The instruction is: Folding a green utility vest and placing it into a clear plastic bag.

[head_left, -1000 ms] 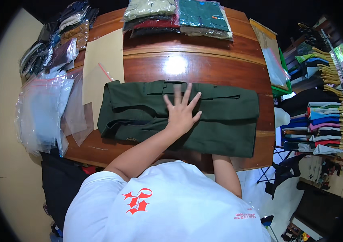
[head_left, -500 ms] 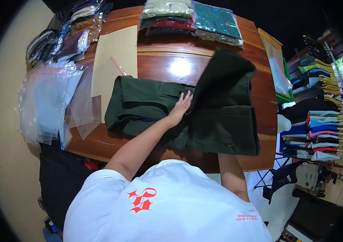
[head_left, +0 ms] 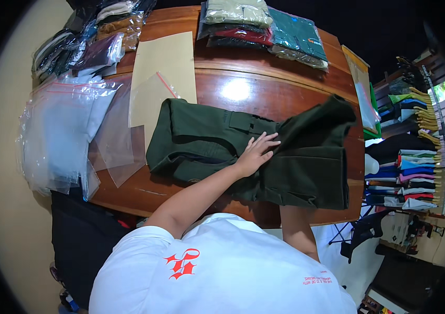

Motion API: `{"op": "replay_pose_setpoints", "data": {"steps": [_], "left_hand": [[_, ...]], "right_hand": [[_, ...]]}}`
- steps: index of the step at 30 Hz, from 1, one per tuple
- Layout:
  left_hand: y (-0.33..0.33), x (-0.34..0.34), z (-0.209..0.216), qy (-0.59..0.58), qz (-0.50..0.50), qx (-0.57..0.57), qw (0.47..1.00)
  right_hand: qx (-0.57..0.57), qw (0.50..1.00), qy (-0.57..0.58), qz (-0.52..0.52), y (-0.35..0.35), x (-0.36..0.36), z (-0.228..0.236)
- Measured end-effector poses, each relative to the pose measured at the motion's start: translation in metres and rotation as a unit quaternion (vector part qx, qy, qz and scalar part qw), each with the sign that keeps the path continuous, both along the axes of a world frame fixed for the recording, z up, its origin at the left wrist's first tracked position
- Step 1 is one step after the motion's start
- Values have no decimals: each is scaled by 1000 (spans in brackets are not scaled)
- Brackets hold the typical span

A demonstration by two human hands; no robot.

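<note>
A pair of dark green trousers [head_left: 201,125] with flap pockets lies folded across the wooden table [head_left: 222,83]. My left hand [head_left: 256,153] rests flat on its middle, fingers stretched out and somewhat apart. To the right of that hand, a layer of the cloth stands up in a loose fold, its far corner tilted off the table. My right forearm [head_left: 298,230] reaches under the near right part of the trousers, where the cloth hides my right hand and its fingers.
Clear plastic bags [head_left: 60,136] are piled at the left, beside a sheet of brown cardboard [head_left: 165,57]. Bagged folded clothes [head_left: 238,13] are stacked at the far edge, with more bagged garments [head_left: 110,49] at the far left. A clothes rack [head_left: 416,172] stands off to the right.
The raised right part of the trousers has sunk lower and tipped to the right. My left hand has slid slightly right and nearer on the cloth, its fingers more spread. The view has shifted a little.
</note>
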State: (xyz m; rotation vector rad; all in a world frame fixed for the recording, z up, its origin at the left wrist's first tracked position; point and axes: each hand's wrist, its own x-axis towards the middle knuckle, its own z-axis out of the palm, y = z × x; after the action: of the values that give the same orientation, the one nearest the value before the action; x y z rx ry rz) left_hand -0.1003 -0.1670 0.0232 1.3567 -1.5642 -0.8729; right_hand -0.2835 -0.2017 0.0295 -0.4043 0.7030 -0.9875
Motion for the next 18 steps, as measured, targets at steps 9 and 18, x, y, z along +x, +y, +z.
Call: {"op": "replay_pose_setpoints", "data": {"steps": [9,18], "left_hand": [[-11,5,-3,19,-12,19,1000],[3,-13,14,-238,0,-33,971]], "right_hand": [[-8,1000,14,-24,-9,-24,11],[19,997,26,-75,-20,-62,5]]}}
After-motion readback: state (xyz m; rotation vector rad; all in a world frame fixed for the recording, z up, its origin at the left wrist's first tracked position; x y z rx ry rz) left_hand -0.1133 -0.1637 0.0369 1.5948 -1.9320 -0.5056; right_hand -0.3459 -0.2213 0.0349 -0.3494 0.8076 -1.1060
